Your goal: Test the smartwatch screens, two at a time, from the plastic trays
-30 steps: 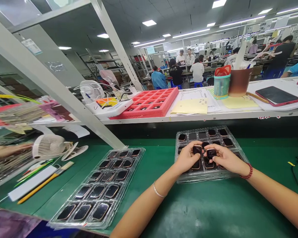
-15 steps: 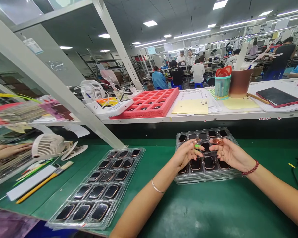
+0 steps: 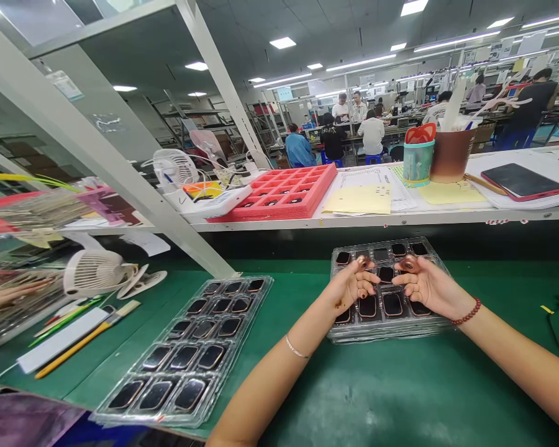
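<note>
My left hand (image 3: 353, 284) is raised above a stack of clear plastic trays (image 3: 391, 333), thumb and forefinger pinching a small shiny copper-coloured watch part (image 3: 364, 262). My right hand (image 3: 429, 287) faces it over the same stack, its fingers closed on a copper-coloured watch case (image 3: 407, 266), seen mostly edge-on. The fingers hide much of both pieces. Between and below the hands, dark square watch faces (image 3: 392, 304) with copper rims sit in the tray's pockets. The hands are apart from each other.
Left of my arms, another clear tray (image 3: 209, 347) holds rows of watch faces. Beyond it lie a brush (image 3: 88, 338), a white strip and a fan (image 3: 93, 273). The shelf above carries a red foam tray (image 3: 284, 192), cups and a phone (image 3: 524, 179). A co-worker's hand (image 3: 13, 295) is at far left.
My hands keep nearly the same place, with fingers and pieces slightly turned. The bright green spot by my left fingers no longer shows. The co-worker's hand at far left has shifted.
</note>
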A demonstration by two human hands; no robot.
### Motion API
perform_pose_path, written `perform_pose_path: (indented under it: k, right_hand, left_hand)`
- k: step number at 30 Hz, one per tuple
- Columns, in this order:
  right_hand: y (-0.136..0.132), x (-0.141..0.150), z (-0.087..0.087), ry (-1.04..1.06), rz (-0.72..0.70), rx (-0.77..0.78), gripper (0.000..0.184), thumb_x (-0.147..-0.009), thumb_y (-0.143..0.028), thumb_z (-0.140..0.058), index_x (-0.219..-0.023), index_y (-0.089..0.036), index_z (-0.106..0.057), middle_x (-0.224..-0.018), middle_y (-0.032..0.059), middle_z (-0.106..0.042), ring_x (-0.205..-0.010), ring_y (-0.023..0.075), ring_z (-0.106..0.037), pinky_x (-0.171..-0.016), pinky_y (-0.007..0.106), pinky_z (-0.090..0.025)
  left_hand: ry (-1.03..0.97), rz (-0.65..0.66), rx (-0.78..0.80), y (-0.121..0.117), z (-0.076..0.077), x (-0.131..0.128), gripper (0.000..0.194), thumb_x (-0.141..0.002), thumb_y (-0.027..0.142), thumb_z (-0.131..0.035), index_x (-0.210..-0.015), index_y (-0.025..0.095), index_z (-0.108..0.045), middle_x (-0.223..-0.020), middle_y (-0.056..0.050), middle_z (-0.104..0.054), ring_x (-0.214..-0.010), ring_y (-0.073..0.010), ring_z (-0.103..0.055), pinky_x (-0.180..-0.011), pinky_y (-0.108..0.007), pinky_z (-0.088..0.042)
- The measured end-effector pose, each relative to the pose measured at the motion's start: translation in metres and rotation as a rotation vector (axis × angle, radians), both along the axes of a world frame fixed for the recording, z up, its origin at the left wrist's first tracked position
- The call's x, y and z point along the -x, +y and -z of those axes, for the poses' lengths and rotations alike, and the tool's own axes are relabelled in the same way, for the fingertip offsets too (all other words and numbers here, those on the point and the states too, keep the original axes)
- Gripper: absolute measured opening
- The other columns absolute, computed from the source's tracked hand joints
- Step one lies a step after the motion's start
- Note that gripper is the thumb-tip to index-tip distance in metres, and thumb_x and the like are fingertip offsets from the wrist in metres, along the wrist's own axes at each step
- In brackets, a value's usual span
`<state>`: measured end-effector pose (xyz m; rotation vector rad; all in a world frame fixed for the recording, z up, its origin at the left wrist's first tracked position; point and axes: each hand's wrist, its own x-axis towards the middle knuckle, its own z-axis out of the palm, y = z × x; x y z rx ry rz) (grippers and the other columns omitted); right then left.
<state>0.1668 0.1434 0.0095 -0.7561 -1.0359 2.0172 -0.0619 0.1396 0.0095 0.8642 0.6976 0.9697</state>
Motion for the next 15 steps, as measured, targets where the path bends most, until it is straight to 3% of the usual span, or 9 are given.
perform_pose_path:
  k: [2, 5, 10, 15]
  right_hand:
    - [-0.005, 0.004, 0.000, -0.079, 0.039, -0.132, 0.035, -0.082, -0.032, -0.060, -0.114, -0.020, -0.050, -0.100, 0.0088, -0.067, -0.065, 0.0122, -0.064, -0.058, 0.024, -0.053]
    - [-0.012, 0.011, 0.001, -0.189, 0.090, -0.340, 0.049, -0.075, -0.022, -0.066, -0.118, -0.023, -0.043, -0.105, 0.0070, -0.062, -0.069, 0.0124, -0.064, -0.059, 0.025, -0.054]
    - [-0.018, 0.017, 0.004, -0.339, 0.110, -0.536, 0.044, -0.074, -0.021, -0.063, -0.114, -0.023, -0.045, -0.104, 0.0058, -0.059, -0.077, 0.0156, -0.063, -0.063, 0.030, -0.055]
    - [-0.020, 0.018, 0.004, -0.434, 0.114, -0.568, 0.026, -0.077, -0.021, -0.057, -0.102, -0.021, -0.049, -0.085, 0.0011, -0.060, -0.058, 0.0109, -0.056, -0.052, 0.026, -0.051]
  left_hand:
    - [0.086, -0.058, -0.098, -0.003, 0.001, -0.004, 0.051, -0.067, 0.032, -0.072, -0.109, 0.014, -0.049, -0.087, -0.008, -0.067, -0.060, -0.0120, -0.063, -0.046, -0.017, -0.040]
    - [0.189, -0.083, -0.227, -0.008, 0.004, -0.010, 0.058, -0.063, 0.017, -0.073, -0.112, 0.017, -0.043, -0.094, -0.008, -0.065, -0.065, -0.0134, -0.065, -0.048, -0.017, -0.041]
    - [0.306, -0.051, -0.330, -0.015, 0.005, -0.015, 0.050, -0.068, 0.009, -0.062, -0.114, 0.019, -0.045, -0.100, -0.007, -0.061, -0.076, -0.0137, -0.065, -0.055, -0.018, -0.045]
    - [0.374, -0.036, -0.374, -0.016, 0.004, -0.016, 0.041, -0.074, 0.014, -0.057, -0.113, 0.018, -0.048, -0.096, -0.007, -0.060, -0.073, -0.0134, -0.065, -0.055, -0.019, -0.044]
